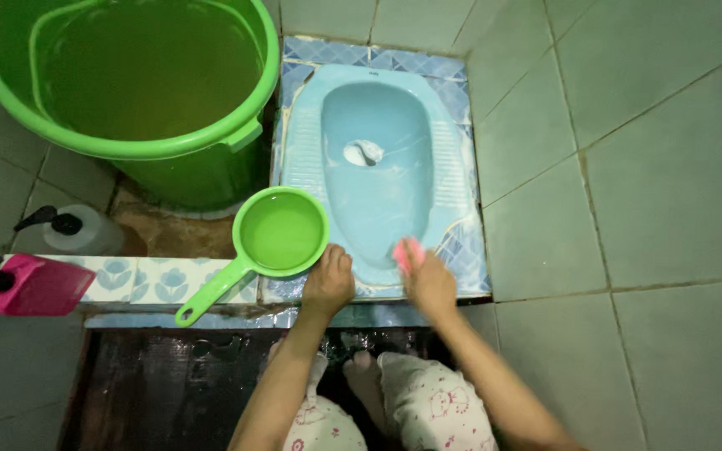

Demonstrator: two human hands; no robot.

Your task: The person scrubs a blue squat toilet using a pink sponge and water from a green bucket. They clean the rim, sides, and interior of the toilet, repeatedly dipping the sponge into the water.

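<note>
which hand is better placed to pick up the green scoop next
Left. The left hand rests on the edge of the blue squat toilet, right beside the green scoop. The right hand is farther away and already pressing a pink sponge.

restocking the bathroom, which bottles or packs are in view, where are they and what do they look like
Clear bottle: far left on the floor beside the green bucket, rounded, black pump top.
Pink bottle: left edge, lying on the tiled step, boxy, black cap.
No signs or screens.
</note>
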